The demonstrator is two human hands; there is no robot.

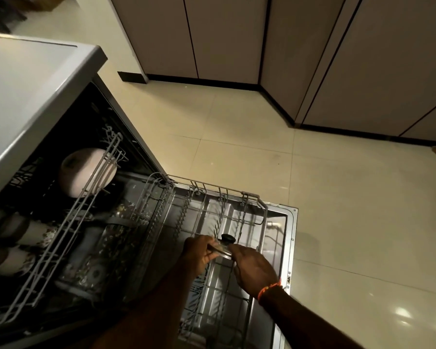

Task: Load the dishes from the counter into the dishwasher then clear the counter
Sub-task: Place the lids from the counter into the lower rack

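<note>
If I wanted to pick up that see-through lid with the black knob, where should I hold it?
Probably by the black knob, coming from above. It sticks up from the middle of the glass lid, so fingers can wrap round it. The rim is thin and slippery-looking; here both hands, left and right, grip the rim over the lower rack.

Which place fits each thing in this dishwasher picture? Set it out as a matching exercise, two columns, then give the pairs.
Things
1. glass lid
2. pale bowl
3. orange wristband
4. lower rack

Places
A. upside down in the upper rack
B. pulled out over the open dishwasher door
C. held by both hands, the left hand and the right hand, above the lower rack
D. round the right wrist

Pairs: 1-C, 2-A, 3-D, 4-B
</note>
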